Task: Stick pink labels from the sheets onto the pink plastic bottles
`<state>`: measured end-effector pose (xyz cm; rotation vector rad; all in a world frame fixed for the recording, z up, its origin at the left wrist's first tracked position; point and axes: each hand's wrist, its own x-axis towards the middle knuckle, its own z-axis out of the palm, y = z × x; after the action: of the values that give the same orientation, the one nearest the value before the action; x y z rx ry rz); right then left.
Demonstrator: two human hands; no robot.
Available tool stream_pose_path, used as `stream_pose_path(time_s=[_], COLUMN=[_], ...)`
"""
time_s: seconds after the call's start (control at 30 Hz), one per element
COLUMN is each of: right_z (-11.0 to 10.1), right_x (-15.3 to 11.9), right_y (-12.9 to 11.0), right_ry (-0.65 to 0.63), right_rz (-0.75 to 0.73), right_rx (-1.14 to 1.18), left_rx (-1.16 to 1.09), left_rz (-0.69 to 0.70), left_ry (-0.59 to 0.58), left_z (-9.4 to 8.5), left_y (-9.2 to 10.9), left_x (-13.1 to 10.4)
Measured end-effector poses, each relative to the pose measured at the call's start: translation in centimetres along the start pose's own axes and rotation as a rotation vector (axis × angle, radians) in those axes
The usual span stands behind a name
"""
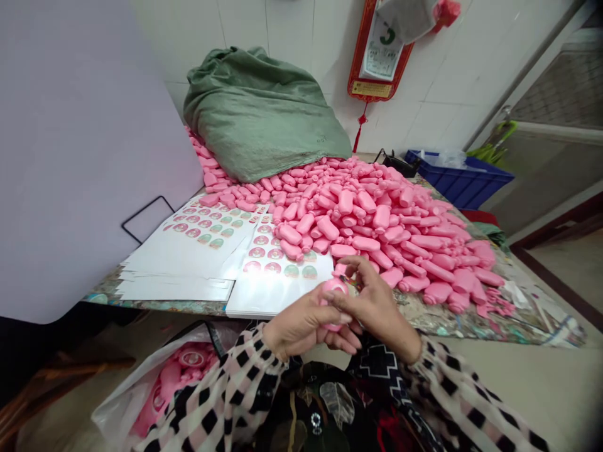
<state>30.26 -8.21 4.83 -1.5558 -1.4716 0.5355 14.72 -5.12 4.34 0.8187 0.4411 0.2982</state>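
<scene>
Checkered sleeves, pink bottle [334, 301] between both hands [306, 323] [377, 307]

Your hands: two, a left hand [299, 323] and a right hand [379, 311]
Bottle in your grasp [333, 304]: one, pink
Heaped pink bottles [377, 220] before you: too many to count
Sticker-sheet piles [268, 295]: you have two
Green cloth [264, 113]: one
Blue crate [464, 182]: one
Wall calendar [382, 56]: one
Plastic bag [117, 402] beside you: one

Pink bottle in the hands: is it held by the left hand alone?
No, the right hand is also on the pink bottle, its thumb meeting it beside the left hand.
</scene>
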Motion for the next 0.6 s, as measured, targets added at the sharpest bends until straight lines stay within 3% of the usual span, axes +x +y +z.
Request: stream_pose_path(time_s=[0.07,0.2,0.4,0.5,0.6], right_z=[1.3,3.5,5.0,4.2,3.2], right_x=[-0.8,-2.5,-3.5,-2.6,-1.6], right_y=[0.1,0.6,1.8,3.1,4.5], right_ry=[-0.052,-0.096,-0.296,-0.278,-0.174], right_rz=[0.073,0.144,0.174,0.148,0.040], right_rx=[0.151,0.403,0.428,0.266,0.001], left_rx=[0.063,0.244,0.268,0.284,0.310], left_rz=[-0.029,-0.050,-0.105,-0.084,-0.155], left_ry=[-0.018,0.066,0.223,0.396,0.713], left_z=[0.4,0.0,-1.9,-3.6,-6.1], left_y=[-0.9,-2.7,-4.6,-5.0,-6.2], left_x=[0.1,-0.6,-4.2,-7.5,-11.6])
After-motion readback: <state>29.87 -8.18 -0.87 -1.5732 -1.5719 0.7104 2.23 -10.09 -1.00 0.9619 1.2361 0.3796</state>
